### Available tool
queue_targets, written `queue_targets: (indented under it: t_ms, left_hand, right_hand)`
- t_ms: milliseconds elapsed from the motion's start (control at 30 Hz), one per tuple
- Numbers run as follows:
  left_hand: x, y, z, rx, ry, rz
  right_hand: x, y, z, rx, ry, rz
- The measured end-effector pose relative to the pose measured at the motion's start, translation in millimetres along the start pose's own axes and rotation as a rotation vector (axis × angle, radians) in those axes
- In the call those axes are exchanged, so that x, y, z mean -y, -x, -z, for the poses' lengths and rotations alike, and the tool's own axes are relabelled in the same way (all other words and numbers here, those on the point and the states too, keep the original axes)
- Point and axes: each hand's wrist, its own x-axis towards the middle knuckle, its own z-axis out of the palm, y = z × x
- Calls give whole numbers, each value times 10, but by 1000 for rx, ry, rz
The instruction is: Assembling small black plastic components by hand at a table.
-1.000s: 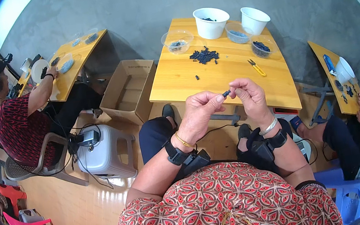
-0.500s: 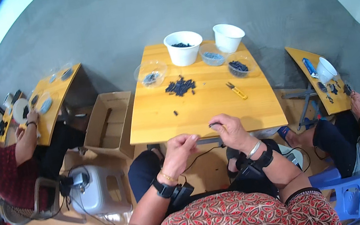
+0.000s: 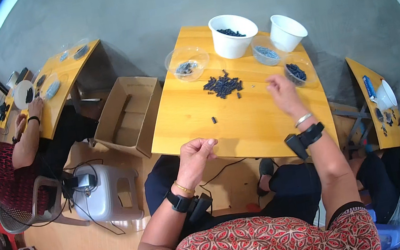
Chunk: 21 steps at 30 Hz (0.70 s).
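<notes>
Indeed, the largest tub (image 3: pixel 233 47) and rightmost clear bowl (image 3: pixel 309 72) hold dark pieces (image 3: pixel 231 32).

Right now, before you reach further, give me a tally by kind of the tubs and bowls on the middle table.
White tubs: 2
Clear plastic bowls: 3
Total: 5
</notes>
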Motion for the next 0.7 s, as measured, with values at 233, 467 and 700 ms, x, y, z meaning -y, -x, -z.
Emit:
queue_targets:
  t_ms: [233, 467, 700]
  left_hand:
    - [-32, -47, 85, -30, -81, -15]
    - [85, -123, 160, -32, -3, -15]
    - [69, -190, 189, -16, -73, -41]
  right_hand:
    - [287, 43, -645, 182, -112, -68]
    - [248, -58, -819, 246, 24, -85]
    - [445, 26, -820, 326, 86, 68]
